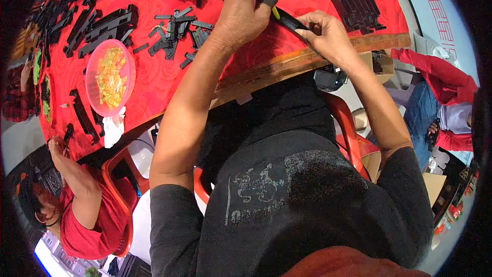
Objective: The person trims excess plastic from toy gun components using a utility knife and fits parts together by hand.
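Above the table's front edge, a long narrow black plastic part slants between my two hands. My right hand is closed round its lower right end, thumb on top and fingers beneath. At the other end, my left hand is closed with its fingers curled at the strip. A small yellow-green piece shows beside those fingertips, next to a dark knob-like bit. Whether these belong to the strip or to a separate tool, I cannot tell. The left palm's inside is hidden.
Small black pieces lie loosely left of my left forearm. A pink bowl holds yellow translucent bits. Larger black parts and a row of long black strips rest on the red cloth. People in red sit at left and right.
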A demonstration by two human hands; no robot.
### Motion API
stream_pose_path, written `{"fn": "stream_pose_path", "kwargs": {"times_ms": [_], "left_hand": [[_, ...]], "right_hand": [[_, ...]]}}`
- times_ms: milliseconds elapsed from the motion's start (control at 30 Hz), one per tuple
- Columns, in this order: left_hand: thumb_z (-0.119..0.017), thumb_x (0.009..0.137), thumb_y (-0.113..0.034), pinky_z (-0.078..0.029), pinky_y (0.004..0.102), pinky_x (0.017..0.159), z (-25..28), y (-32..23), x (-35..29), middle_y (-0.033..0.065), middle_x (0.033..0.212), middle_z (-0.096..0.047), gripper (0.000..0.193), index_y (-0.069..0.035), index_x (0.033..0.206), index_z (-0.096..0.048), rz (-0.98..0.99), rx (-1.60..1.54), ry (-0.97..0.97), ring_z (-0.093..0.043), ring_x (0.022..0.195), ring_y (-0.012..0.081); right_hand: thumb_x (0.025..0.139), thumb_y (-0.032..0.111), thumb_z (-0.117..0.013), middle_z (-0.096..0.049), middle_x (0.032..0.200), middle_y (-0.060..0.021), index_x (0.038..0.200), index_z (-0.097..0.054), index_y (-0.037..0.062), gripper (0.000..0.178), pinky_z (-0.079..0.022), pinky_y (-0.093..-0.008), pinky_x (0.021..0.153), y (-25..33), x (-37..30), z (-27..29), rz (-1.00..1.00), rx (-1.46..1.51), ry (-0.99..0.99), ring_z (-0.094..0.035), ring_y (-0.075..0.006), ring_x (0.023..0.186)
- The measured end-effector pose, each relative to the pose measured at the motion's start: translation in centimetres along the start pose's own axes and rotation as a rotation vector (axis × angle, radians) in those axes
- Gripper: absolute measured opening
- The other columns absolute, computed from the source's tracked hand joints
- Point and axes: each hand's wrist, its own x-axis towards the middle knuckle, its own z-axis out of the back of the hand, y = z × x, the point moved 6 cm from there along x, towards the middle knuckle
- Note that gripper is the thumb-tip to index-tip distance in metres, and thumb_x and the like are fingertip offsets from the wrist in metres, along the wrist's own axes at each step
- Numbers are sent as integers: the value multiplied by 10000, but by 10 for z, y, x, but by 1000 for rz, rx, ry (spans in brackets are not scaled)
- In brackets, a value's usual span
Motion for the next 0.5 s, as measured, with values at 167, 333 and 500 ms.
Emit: {"fn": "stream_pose_path", "kwargs": {"times_ms": [167, 333, 500], "left_hand": [[-617, 838, -118, -500, 340, 643, 0, 11, -1, 162, 745, -658, 141, -3, 920, -628, -5, -18, -27, -648, 666, 227], [-612, 835, -110, -493, 344, 618, 0, 11, -2, 156, 718, -652, 132, 0, 905, -625, -37, -59, -68, -637, 631, 232], [-545, 887, -75, -481, 274, 656, -11, 16, -7, 36, 776, -639, 122, -23, 968, -620, 35, -148, 49, -587, 727, 100]], "right_hand": [[786, 121, -703, -609, 856, -140, 1040, -636, 40, 275, -470, -352, 723, 23, 7, -3, 166, -364, 29, -602, -240, 762], [799, 73, -678, -596, 875, -118, 1089, -620, 36, 299, -464, -333, 747, 20, 6, -4, 109, -196, 84, -604, -219, 813], [806, 30, -659, -587, 871, -87, 1073, -649, 30, 267, -464, -318, 760, 17, 2, -11, 139, -49, 132, -600, -200, 833]]}}
